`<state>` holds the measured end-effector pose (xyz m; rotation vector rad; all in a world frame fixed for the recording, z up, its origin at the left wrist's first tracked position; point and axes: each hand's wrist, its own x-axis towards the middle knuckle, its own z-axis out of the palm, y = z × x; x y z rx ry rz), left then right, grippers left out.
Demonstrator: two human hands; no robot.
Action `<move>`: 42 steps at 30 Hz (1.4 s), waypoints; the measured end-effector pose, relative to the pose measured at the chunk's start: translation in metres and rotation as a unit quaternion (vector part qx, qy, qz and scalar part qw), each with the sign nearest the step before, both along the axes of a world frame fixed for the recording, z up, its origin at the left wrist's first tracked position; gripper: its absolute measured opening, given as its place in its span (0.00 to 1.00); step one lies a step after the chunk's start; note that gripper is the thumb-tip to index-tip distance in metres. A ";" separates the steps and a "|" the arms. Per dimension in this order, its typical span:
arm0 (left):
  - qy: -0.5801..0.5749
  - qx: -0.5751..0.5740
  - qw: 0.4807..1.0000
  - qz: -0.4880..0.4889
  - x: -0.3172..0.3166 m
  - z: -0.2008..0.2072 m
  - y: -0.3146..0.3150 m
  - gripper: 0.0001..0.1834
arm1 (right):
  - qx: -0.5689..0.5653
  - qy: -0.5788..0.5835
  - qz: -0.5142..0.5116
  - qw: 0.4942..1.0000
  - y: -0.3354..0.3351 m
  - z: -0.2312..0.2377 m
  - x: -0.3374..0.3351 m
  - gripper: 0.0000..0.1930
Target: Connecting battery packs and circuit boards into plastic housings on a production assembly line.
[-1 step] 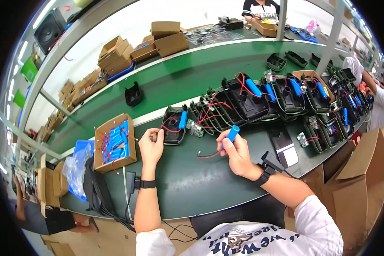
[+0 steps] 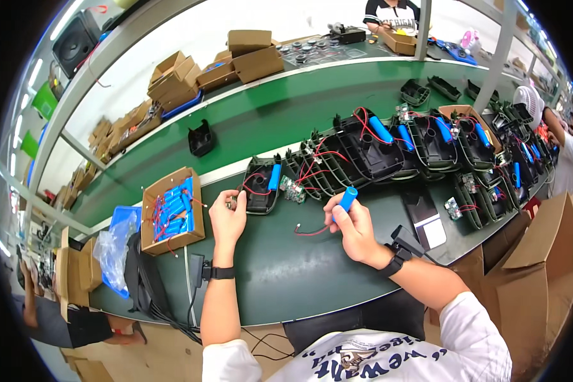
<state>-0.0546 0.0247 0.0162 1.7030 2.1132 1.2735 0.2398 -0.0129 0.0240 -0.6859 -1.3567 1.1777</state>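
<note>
My right hand (image 2: 356, 232) grips a blue battery (image 2: 347, 198), long axis upright and tilted slightly right; its red wire (image 2: 312, 230) trails left onto the green table (image 2: 286, 274). My left hand (image 2: 228, 216) pinches a small part beside the black housing (image 2: 261, 191), which lies up and left of the battery, nearer my left hand. A second blue battery already sits in that housing.

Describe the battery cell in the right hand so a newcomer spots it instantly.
On the green workbench, find the right hand near the row of black housings. It holds a blue cylindrical cell trailing a red wire; unlike the others, it sits in no housing or box.
</note>
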 end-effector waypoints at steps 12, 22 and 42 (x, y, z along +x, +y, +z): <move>-0.028 -0.025 0.997 -0.073 0.006 -0.006 -0.006 0.21 | 0.033 -0.052 0.026 0.998 -0.006 0.003 -0.003 0.14; 0.041 0.067 0.997 0.019 -0.040 0.002 0.020 0.12 | 0.042 -0.076 0.047 0.995 -0.001 -0.002 -0.011 0.10; 0.177 -0.039 0.977 0.111 -0.088 -0.027 0.203 0.14 | 0.054 -0.143 0.102 0.983 -0.011 0.007 -0.011 0.12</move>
